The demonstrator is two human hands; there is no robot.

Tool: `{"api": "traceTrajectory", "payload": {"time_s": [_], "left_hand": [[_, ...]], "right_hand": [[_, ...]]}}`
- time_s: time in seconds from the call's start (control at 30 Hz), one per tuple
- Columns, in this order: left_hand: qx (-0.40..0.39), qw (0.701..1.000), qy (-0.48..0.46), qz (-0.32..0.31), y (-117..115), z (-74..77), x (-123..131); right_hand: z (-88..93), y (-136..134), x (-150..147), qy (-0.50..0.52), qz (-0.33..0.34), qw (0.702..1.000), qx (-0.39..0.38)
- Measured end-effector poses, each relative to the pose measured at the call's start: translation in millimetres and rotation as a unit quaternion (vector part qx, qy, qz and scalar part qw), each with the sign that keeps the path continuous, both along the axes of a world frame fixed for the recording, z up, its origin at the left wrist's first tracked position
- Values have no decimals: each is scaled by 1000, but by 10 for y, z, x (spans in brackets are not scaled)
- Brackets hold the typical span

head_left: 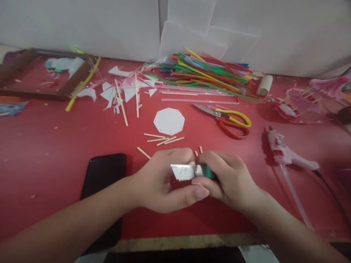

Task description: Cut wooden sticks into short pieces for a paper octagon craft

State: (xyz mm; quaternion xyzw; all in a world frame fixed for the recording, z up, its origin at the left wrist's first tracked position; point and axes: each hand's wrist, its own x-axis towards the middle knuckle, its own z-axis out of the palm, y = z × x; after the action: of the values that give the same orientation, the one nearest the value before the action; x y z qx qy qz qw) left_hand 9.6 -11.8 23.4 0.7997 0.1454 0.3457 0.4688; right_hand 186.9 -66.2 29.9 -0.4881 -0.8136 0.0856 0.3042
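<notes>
My right hand (229,179) is closed around the green handle of a utility knife (183,172), its wide metal blade pointing left. My left hand (167,179) is curled beside the blade, and its thumb reaches to the right thumb. The pale end of a wooden stick (192,163) shows at the left fingertips, just behind the blade; the rest of it is hidden. Just beyond the hands lie several short cut sticks (166,139). A white octagonal card (169,121) with small holes along its edge rests flat behind them.
Scissors (223,118) and a pink glue gun (287,149) lie to the right. Colourful pipe cleaners (211,73) are heaped at the back, near white scraps (131,91). A black phone (104,175) is under my left forearm. A brown frame (65,89) stands back left.
</notes>
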Motion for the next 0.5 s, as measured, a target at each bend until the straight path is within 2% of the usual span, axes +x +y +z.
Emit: {"api": "traceTrajectory", "payload": {"time_s": [0.5], "left_hand": [[-3, 1000, -6, 0, 3, -15, 5]], "right_hand": [[-9, -8, -11, -4, -8, 1000, 14]]}}
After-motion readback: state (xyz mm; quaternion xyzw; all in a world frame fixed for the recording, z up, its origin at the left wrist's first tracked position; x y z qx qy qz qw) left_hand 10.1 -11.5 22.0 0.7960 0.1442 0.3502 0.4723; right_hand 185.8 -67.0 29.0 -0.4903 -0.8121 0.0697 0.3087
